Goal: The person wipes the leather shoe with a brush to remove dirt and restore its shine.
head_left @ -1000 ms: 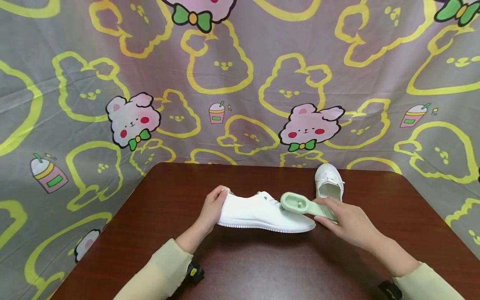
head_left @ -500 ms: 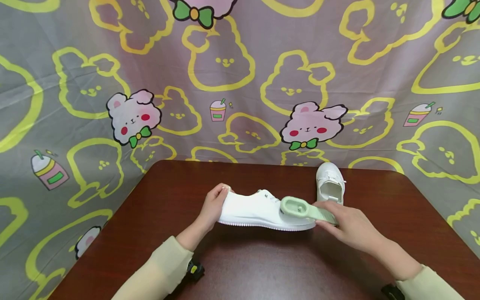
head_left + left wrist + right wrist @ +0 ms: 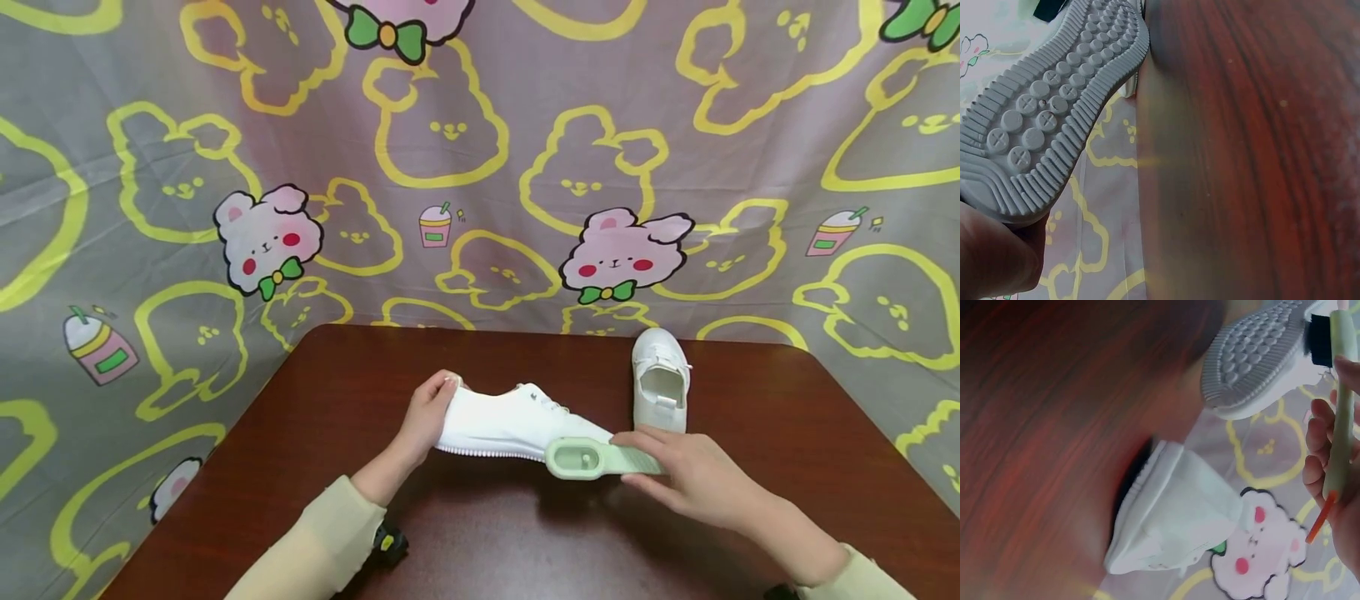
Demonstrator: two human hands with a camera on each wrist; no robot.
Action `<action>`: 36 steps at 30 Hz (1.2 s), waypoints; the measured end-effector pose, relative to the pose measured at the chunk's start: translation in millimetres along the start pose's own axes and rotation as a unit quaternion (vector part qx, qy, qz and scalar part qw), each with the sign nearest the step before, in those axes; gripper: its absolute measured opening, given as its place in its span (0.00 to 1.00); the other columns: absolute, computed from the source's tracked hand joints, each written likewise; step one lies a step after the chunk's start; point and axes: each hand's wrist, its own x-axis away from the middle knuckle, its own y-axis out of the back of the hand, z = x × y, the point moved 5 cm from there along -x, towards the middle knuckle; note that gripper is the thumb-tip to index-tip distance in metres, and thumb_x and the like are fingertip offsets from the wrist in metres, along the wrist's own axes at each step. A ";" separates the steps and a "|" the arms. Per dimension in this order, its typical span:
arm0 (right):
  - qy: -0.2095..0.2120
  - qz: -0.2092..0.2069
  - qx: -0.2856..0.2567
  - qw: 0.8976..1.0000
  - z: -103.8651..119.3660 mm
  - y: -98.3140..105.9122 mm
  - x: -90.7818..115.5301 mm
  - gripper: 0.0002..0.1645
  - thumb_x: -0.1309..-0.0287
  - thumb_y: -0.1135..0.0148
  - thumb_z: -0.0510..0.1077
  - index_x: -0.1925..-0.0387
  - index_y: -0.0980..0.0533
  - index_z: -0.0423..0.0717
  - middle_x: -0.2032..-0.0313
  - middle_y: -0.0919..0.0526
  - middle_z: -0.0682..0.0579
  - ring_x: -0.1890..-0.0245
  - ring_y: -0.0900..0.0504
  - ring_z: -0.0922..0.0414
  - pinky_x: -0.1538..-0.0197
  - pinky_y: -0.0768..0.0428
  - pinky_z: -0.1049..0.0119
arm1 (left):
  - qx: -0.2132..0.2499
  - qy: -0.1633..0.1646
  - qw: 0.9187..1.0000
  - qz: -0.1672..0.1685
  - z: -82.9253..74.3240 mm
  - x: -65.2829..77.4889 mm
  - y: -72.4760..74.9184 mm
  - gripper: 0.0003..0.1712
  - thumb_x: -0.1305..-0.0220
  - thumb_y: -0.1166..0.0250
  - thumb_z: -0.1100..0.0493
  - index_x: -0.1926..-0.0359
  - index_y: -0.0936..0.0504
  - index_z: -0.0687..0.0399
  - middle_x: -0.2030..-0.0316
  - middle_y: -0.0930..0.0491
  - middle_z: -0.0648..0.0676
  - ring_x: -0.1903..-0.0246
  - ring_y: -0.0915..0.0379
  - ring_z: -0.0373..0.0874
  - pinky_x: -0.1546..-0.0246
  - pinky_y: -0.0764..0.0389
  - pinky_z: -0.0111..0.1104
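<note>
My left hand (image 3: 426, 410) grips a white lace-up shoe (image 3: 491, 421) by its heel and holds it above the table, toe to the right. Its ridged, studded sole (image 3: 1054, 94) faces the left wrist camera. In my right hand (image 3: 701, 479) is a pale green brush (image 3: 577, 460), fingers and thumb around the handle. Dark bristles (image 3: 1320, 340) point at the shoe's side, right beside the upper near the sole edge. In the head view the brush head covers part of the toe's lower edge. An orange loop (image 3: 1321, 517) hangs from the handle's end.
A second white shoe (image 3: 660, 383) rests on the brown wooden table (image 3: 480, 533) at the back right, toe away from me, just beyond my right hand. Behind the table hangs a grey curtain (image 3: 480, 200) with cartoon bears.
The brush has travelled from the top of the toe area down toward me, to the shoe's side at the sole edge. My left hand and the shoe have stayed nearly still.
</note>
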 end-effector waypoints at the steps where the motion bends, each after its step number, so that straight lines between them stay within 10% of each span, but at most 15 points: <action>1: -0.012 0.000 -0.001 1.000 -2.7 0.1 0.9 0.27 0.52 0.25 0.50 0.49 0.24 0.61 0.62 0.22 0.69 0.71 0.26 0.72 0.70 0.26 0.70 | 0.000 0.000 1.000 0.000 0.3 0.0 0.0 0.13 0.26 0.50 0.64 0.62 0.23 0.70 0.66 0.19 0.56 0.67 0.28 0.41 0.65 0.29 0.31; 9: -0.166 0.053 0.017 0.985 -43.8 2.3 11.4 0.23 0.47 0.28 0.49 0.49 0.24 0.55 0.63 0.18 0.60 0.71 0.26 0.66 0.69 0.26 0.60 | -0.003 0.000 1.000 -0.008 3.4 -0.8 2.6 0.13 0.26 0.50 0.64 0.61 0.23 0.71 0.66 0.19 0.56 0.67 0.28 0.41 0.65 0.30 0.30; 21: -0.075 0.027 -0.040 0.996 -8.2 0.4 5.4 0.25 0.49 0.26 0.48 0.49 0.25 0.63 0.60 0.22 0.72 0.69 0.26 0.72 0.66 0.25 0.70 | -0.005 -0.001 1.000 -0.002 3.0 1.9 1.5 0.14 0.26 0.50 0.63 0.61 0.22 0.70 0.66 0.19 0.57 0.67 0.28 0.42 0.65 0.29 0.31; 30: -0.231 0.100 -0.037 0.967 -44.8 1.7 13.7 0.22 0.41 0.33 0.52 0.47 0.24 0.51 0.68 0.21 0.62 0.73 0.30 0.63 0.69 0.31 0.63 | 0.005 -0.004 1.000 0.009 -8.4 1.5 -3.7 0.13 0.27 0.50 0.66 0.61 0.24 0.75 0.67 0.20 0.56 0.67 0.29 0.40 0.65 0.30 0.30; 36: -0.218 0.072 -0.030 0.973 -38.8 7.7 13.5 0.22 0.44 0.30 0.51 0.48 0.23 0.53 0.69 0.21 0.64 0.73 0.30 0.64 0.70 0.31 0.64 | -0.007 -0.006 1.000 0.012 -28.5 8.2 -4.8 0.12 0.28 0.51 0.69 0.62 0.26 0.79 0.68 0.20 0.57 0.68 0.29 0.40 0.65 0.30 0.29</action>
